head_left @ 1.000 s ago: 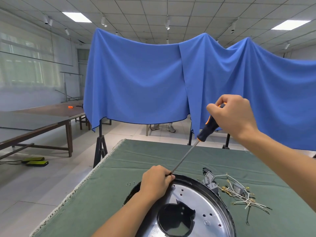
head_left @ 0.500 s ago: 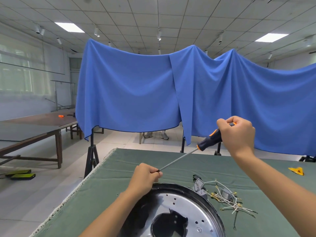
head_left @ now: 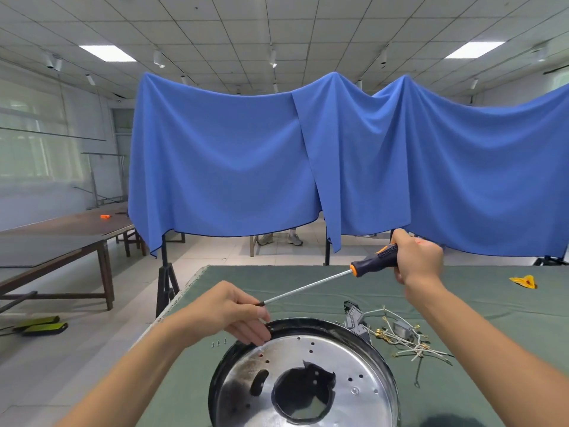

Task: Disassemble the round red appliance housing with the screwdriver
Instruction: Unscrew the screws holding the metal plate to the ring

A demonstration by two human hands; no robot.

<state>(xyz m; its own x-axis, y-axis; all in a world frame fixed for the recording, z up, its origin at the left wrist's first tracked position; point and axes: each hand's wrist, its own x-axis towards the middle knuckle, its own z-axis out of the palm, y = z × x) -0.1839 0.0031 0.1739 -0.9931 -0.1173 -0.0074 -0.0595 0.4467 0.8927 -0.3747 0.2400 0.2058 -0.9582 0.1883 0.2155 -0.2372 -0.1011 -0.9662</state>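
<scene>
Head cam — screwdriver spans both hands, R gripping handle, L at tip.

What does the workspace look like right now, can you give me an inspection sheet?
Surface: green cloth covering the table.
Job's things: round housing, shiny plate inside with a central hole; screwdriver.
Clutter: small screws left of the housing; yellow scrap far right.
Hands: right hand grips the screwdriver handle; left hand at its tip, above the housing rim.
Cables: loose wire bundle with a grey part, right of the housing.
Surroundings: blue drape; brown tables left.
</scene>
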